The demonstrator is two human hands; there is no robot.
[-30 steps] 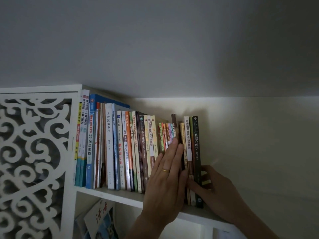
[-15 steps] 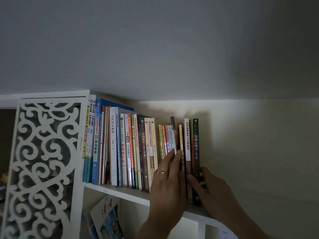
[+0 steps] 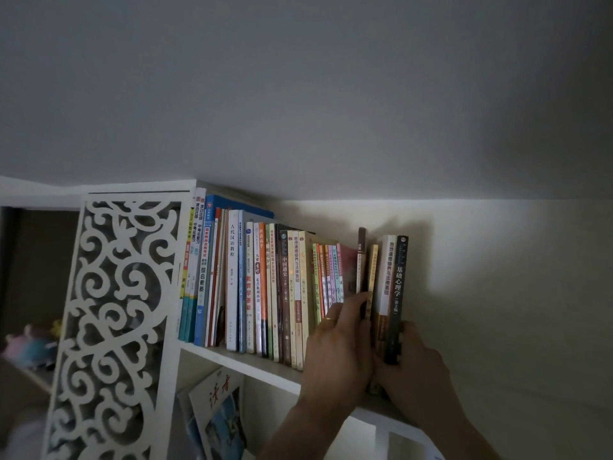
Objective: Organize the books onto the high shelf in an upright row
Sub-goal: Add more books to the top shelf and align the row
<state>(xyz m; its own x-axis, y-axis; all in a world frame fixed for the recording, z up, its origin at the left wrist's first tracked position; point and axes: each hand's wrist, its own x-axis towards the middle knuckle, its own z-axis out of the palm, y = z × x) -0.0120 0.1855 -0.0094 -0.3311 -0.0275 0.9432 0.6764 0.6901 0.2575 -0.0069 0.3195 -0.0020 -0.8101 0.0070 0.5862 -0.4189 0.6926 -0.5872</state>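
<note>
Since the earlier frames, the view has swung right and both hands have slid lower on the spines, while a wedge-shaped gap has opened in the row beside the thin pale-pink book (image 3: 347,270), which now leans left. I see the left hand (image 3: 335,353), wearing a gold ring (image 3: 329,318), with its fingers laid almost straight against the thin brown-spined book (image 3: 361,257); it presses rather than clasps, apparently to keep the left part of the row from toppling into the gap. The right hand (image 3: 419,370) is curled round the foot of the black-spined book (image 3: 397,293) at the right end of the row, thumb at the front, gripping it so that the end group can, I judge, be pushed left and closed up. All the books stand on the white upper shelf board (image 3: 232,358), from its left end beside the white fretwork scroll-pattern side panel (image 3: 109,310) to near its right end; most are upright. Legible spine text: the black-spined book reads 基础心理学 (第2版); the white-and-brown book (image 3: 387,273) next to it reads 思想道德修养与法律基础; the dark brown book (image 3: 284,277) reads 中国通史; the white book (image 3: 233,260) reads 古代汉语教程; the blue tall book (image 3: 202,270) reads 综合素质. Below the board, a magazine with red brush lettering (image 3: 217,406) leans in the lower compartment.
</note>
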